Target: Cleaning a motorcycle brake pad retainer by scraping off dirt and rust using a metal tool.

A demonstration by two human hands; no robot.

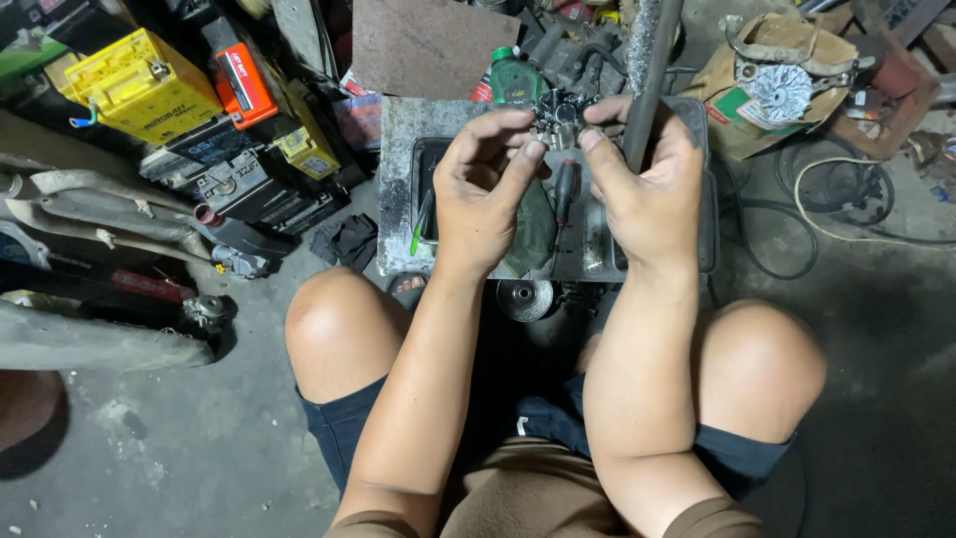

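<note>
A person sits low on a concrete floor [179,448], knees apart, and holds a small metal part [561,118] up in front of them with both hands. The part sits at about twelve o'clock from the person's lap, raised above a grey metal tray [398,179].

The left hand [485,184] pinches the part's left edge between thumb and curled fingers. The right hand [642,184] closes on its right edge the same way, thumb tip pressed toward the centre. Both hands are shut on the part, sharing its weight, likely so it can be steadied and examined close to the eyes.

The part looks dark and shiny, with small round fittings. It is mostly hidden by fingertips, so its shape is hard to read; its long axis seems to run from nine o'clock to three o'clock, spanning the gap between the two hands, with its face turned up toward the person.

In the tray lie a screwdriver [566,191] with a dark red handle, pointing roughly toward twelve o'clock, and a green-handled tool [419,224] at the left edge. A green bottle [513,78] stands just beyond the tray. A round metal disc [525,299] rests on the floor between the knees, near the tray's front edge.

At ten o'clock, a yellow battery [139,85] and an orange-red one [239,80] sit among dark casings. At two o'clock, a torn box [782,85] holds a silver finned part, with cables [827,199] coiled on the floor beside it.
</note>
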